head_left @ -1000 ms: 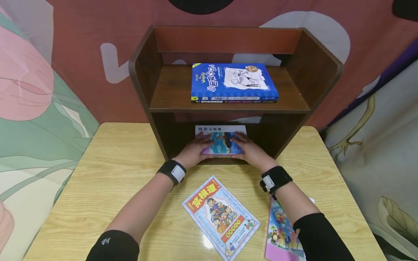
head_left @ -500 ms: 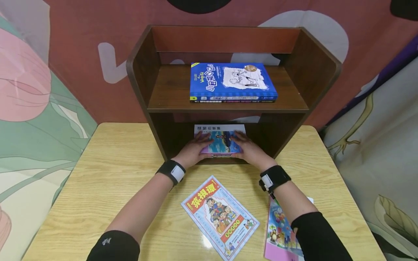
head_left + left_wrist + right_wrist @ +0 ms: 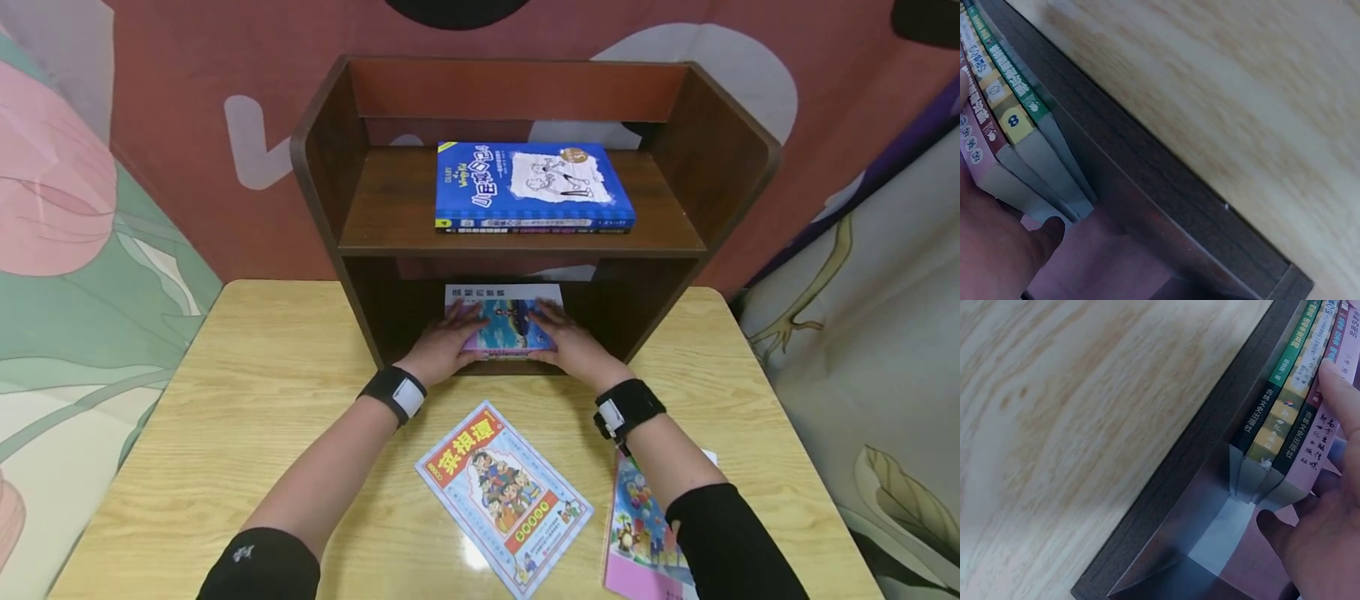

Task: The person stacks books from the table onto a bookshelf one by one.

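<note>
On the lower level of a dark brown bookshelf (image 3: 675, 250) lies a stack of books (image 3: 513, 325), with a blue-and-white picture cover on top. My left hand (image 3: 441, 343) holds the stack's left end, its fingers on the cover and thumb at the front. At the right end, my right hand (image 3: 577, 346) grips it in the same manner. In the left wrist view, green, yellow, dark red and pink spines (image 3: 1007, 87) lie flush together beside the hand. The right wrist view shows a thumb against the spines (image 3: 1291, 406) and other fingers at the stack's end.
Blue books (image 3: 532, 187) lie flat on the upper shelf. On the wooden table (image 3: 300, 433), a light-blue book with a red title panel (image 3: 502, 496) lies slanted before the shelf. A pink picture book (image 3: 645, 542) lies partly under the right forearm.
Both hands stay on the stack, which keeps its place on the lower shelf. The head view shifts very slightly.
</note>
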The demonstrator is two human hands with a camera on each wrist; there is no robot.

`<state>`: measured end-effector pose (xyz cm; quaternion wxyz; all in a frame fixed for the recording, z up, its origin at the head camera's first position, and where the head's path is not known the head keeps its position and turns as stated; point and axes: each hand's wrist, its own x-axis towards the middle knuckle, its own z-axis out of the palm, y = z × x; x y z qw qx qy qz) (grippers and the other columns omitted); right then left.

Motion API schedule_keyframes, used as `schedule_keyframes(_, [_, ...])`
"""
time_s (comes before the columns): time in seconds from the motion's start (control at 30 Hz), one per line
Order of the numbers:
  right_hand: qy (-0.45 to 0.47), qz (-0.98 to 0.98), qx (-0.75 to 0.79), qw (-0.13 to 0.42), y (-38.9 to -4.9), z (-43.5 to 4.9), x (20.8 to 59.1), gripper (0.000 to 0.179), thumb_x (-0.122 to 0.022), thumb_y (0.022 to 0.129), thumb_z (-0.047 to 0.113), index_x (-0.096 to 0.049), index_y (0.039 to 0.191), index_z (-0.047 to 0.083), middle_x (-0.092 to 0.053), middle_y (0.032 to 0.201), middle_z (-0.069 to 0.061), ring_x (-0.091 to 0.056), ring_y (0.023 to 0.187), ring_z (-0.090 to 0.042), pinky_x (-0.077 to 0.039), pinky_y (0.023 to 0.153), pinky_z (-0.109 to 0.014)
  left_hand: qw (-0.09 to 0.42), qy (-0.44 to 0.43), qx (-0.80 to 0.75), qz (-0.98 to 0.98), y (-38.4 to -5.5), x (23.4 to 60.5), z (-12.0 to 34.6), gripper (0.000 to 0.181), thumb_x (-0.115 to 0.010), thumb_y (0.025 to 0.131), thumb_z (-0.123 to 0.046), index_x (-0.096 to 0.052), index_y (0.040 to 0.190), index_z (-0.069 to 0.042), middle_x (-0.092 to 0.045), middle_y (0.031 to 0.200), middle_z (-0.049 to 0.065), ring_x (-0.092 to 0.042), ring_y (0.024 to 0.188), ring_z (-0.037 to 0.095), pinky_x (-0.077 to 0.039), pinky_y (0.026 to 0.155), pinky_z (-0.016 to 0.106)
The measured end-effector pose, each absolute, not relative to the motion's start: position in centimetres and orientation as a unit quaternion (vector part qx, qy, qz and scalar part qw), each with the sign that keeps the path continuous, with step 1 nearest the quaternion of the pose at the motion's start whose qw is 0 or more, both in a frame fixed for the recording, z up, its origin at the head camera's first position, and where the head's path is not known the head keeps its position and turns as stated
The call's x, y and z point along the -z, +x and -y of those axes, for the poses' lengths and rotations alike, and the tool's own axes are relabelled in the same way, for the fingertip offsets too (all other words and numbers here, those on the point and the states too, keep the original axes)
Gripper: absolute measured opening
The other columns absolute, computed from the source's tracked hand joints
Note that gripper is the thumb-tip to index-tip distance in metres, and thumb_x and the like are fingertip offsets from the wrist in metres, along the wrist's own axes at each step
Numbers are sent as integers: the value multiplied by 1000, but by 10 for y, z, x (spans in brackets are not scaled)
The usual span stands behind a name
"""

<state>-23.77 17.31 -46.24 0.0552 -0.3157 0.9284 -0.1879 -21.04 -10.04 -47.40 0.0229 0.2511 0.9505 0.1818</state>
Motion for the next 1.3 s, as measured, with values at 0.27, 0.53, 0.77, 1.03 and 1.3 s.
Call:
schedule_keyframes(0.27, [-306,-940,144,46,-236,-172,462,75,-70,98,32,-35,156,0,-14,167,-20,-11,152,-38,-22,117,-59,15,246,-160,-956,-206,469,97,62,-60,103,-38,-41,157,-15,-17,168,7,-4,154,33,-18,118,61])
schedule_keyframes(0.53, [-296,-951,92,17,-230,-166,460,74,-71,97,35,-40,155,2,-21,165,-19,-18,151,-38,-27,114,-63,6,247,-132,-960,-201,469,96,63,-56,105,-40,-36,160,-15,-17,168,10,-6,154,36,-17,118,62])
schedule_keyframes(0.77, [-284,-956,73,5,-225,-163,459,74,-70,97,38,-41,155,3,-24,165,-18,-21,151,-38,-28,114,-61,10,237,-118,-964,-194,468,92,69,-57,105,-41,-29,162,-14,-4,169,17,1,154,36,-14,117,64])
schedule_keyframes(1.03, [-280,-956,76,-37,-214,-162,463,69,-70,98,36,-46,152,0,-31,161,-22,-26,148,-41,-28,114,-61,19,268,-120,-956,-173,461,85,71,-59,104,-40,-27,162,-14,-4,169,17,0,153,39,-13,117,65])
schedule_keyframes(1.3, [-296,-949,96,-48,-177,-155,466,72,-70,97,38,-44,152,-1,-28,162,-24,-22,149,-42,-24,115,-64,30,297,-131,-945,-129,458,92,71,-61,103,-39,-30,161,-14,-8,169,14,-2,153,38,-13,117,66])
